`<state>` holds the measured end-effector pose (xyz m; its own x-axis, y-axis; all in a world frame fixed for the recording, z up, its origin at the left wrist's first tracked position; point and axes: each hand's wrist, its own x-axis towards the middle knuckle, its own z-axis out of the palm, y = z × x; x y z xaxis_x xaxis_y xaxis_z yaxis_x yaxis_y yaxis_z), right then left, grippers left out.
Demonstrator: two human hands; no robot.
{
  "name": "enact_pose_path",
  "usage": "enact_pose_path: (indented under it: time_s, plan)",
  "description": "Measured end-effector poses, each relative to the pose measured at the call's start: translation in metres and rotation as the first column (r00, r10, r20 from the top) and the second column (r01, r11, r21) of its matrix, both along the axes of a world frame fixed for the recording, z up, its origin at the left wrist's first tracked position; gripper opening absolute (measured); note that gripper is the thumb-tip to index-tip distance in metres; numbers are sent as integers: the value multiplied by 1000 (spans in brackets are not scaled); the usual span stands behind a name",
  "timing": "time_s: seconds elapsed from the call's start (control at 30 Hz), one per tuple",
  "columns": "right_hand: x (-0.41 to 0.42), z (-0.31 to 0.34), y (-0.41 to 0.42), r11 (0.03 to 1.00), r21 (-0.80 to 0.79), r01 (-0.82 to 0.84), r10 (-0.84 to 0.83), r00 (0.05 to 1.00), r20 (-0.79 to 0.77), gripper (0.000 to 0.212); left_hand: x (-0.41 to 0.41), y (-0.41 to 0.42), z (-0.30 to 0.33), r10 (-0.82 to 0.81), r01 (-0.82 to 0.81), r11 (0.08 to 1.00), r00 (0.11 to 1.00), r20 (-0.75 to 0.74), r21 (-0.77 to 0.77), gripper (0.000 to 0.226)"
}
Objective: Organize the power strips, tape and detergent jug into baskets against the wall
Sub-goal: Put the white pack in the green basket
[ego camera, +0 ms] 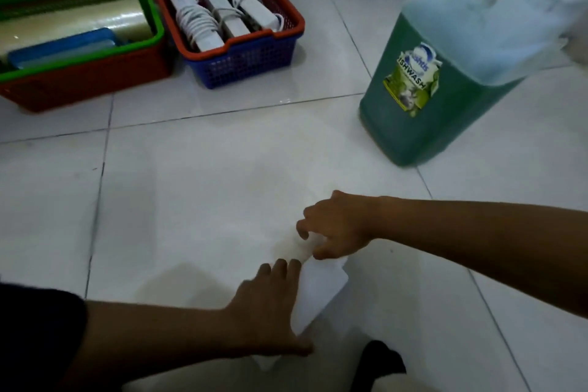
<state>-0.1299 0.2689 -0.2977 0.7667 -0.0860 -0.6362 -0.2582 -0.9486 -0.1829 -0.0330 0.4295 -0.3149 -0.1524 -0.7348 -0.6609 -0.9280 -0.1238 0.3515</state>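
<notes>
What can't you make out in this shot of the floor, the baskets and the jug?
Head view only:
- White object between the left hand and right hand: blurred and partly covered, so unidentifiable.
- Detergent jug: its top is motion-blurred; the label is only partly readable.
- Green-rimmed basket: cut off by the left edge.
- Power strips in the blue basket: overlapping cords prevent a sure count.

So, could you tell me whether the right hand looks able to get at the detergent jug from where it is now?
Probably yes: bare floor lies between the right hand and the detergent jug, though its fingers seem occupied with a white object.
</notes>
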Motion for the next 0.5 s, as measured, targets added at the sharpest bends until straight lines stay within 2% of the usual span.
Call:
enact_pose_path:
  time_s: [0.17,0.3,0.5]
  plan:
    - [-15,0,15,992,95,83,-83,997,-5,64,23,-15,-9,-57,53,982,998,-17,-179,86]
    - [-5,-7,10,981,44,187,-187,982,18,82,67,-41,-3,-118,110,972,993,-29,-208,82]
    - [45,6,-18,913,150,380,-402,900,168,79,142,-71,27,-105,120,950,992,66,-289,79]
